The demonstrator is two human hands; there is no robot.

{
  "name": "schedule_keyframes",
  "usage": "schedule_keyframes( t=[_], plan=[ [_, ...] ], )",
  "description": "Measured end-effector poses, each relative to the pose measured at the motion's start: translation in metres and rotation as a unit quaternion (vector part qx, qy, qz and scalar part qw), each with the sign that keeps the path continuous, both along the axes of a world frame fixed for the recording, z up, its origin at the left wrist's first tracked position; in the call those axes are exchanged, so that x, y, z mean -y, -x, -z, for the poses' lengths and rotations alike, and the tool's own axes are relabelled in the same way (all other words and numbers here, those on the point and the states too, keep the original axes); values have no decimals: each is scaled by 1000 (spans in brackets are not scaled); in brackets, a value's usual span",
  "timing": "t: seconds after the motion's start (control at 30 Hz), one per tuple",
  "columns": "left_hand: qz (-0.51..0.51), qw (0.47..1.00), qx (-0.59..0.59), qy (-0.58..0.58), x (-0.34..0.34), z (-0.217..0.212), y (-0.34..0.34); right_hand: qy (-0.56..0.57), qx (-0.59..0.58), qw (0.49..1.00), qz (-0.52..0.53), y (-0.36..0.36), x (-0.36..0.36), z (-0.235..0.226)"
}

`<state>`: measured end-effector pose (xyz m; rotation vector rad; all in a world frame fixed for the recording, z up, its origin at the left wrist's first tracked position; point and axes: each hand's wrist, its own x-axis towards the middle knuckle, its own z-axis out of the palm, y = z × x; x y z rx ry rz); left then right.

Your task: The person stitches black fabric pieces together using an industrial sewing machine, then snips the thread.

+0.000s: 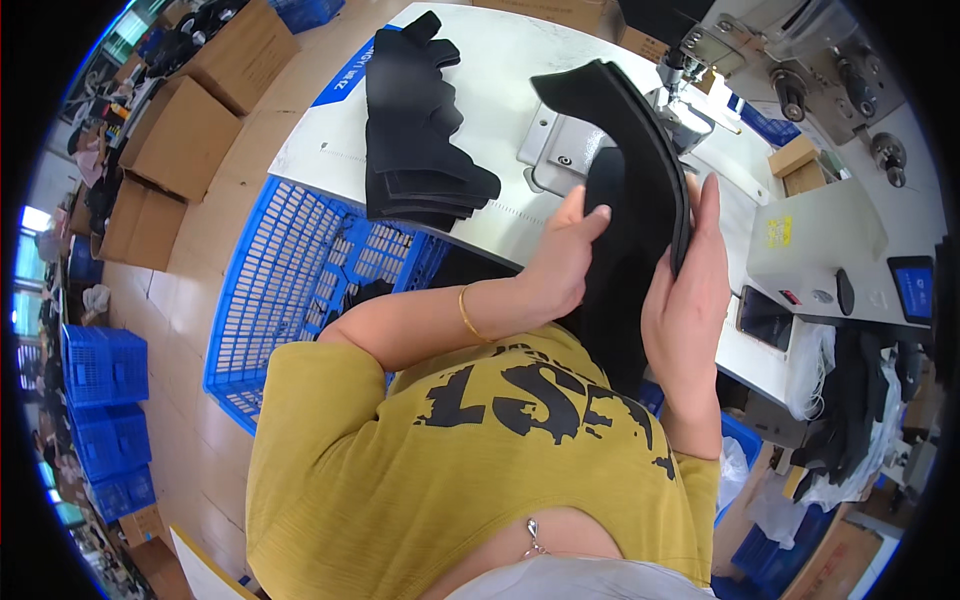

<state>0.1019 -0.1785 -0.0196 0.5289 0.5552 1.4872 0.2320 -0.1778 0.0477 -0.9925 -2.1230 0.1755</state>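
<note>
Both of my hands hold a stack of curved black fabric pieces (640,190) upright above the table's near edge. My left hand (562,255) is closed on the left side of the stack, its thumb pointing up along the fabric. Against the right edge lies my right hand (690,295), its fingers stretched upward and the fabric between thumb and fingers. Just behind the stack stands a sewing machine (570,150), partly hidden by it. More black fabric pieces (410,130), with stepped edges, lie piled on the white table (500,60) to the left.
A blue plastic basket (270,290) stands below the table's left edge. On the right are a grey machine box (815,240), a phone (765,318) and hanging black material (850,400). Cardboard boxes (185,135) and stacked blue crates (105,365) line the far left.
</note>
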Motion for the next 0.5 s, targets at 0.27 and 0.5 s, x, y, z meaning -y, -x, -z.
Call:
schedule_keyframes(
  t=[0.27, 0.5],
  plan=[
    [-190, 969, -71, -140, 7, -22, 26, -121, 144, 979, -73, 65, -19, 6],
    [-287, 931, -223, -47, -22, -83, 173, 98, -176, 941, -273, 88, -80, -3]
  ],
)
